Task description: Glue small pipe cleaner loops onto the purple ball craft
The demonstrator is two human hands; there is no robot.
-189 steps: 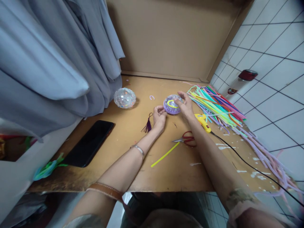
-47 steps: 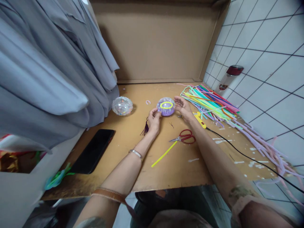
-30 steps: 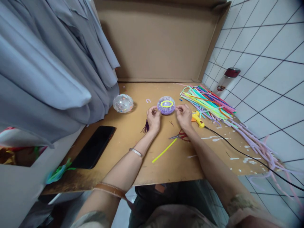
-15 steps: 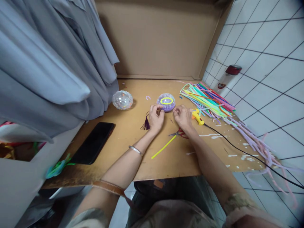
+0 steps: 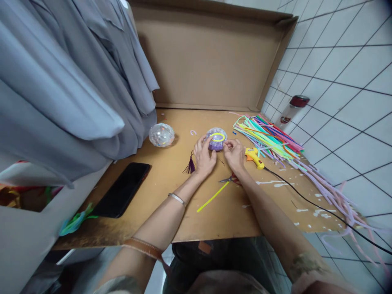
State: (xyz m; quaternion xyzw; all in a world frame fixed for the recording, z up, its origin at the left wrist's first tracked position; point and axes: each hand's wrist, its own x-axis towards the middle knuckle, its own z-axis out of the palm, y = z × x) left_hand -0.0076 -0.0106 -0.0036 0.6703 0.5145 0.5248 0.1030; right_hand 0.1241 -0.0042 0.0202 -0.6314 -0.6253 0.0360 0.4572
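Note:
A small purple and clear round piece (image 5: 217, 143) stands on the table between my hands, with a yellow ring (image 5: 218, 137) on its upper part. My left hand (image 5: 204, 156) wraps its fingers against the piece's left side. At its right side, my right hand (image 5: 234, 153) has thumb and fingertips pinched together by the edge; anything between them is too small to make out. Below the right wrist lie red-handled scissors (image 5: 234, 179), partly covered by the arm. A yellow strip (image 5: 212, 197) runs from near their blades. A dark purple tassel (image 5: 190, 164) lies left of my left hand.
A clear faceted ball (image 5: 161, 134) and a black phone (image 5: 121, 190) are on the left. To the right are a yellow glue gun (image 5: 255, 157) with a black cord, many coloured pipe cleaners (image 5: 269, 136) and a bottle (image 5: 293, 109). Cardboard (image 5: 211, 61) stands behind; grey cloth hangs left.
The view has tilted slightly, so everything sits lower. My left hand's fingers have spread further up along the left side of the purple piece. My right hand stays pinched beside it.

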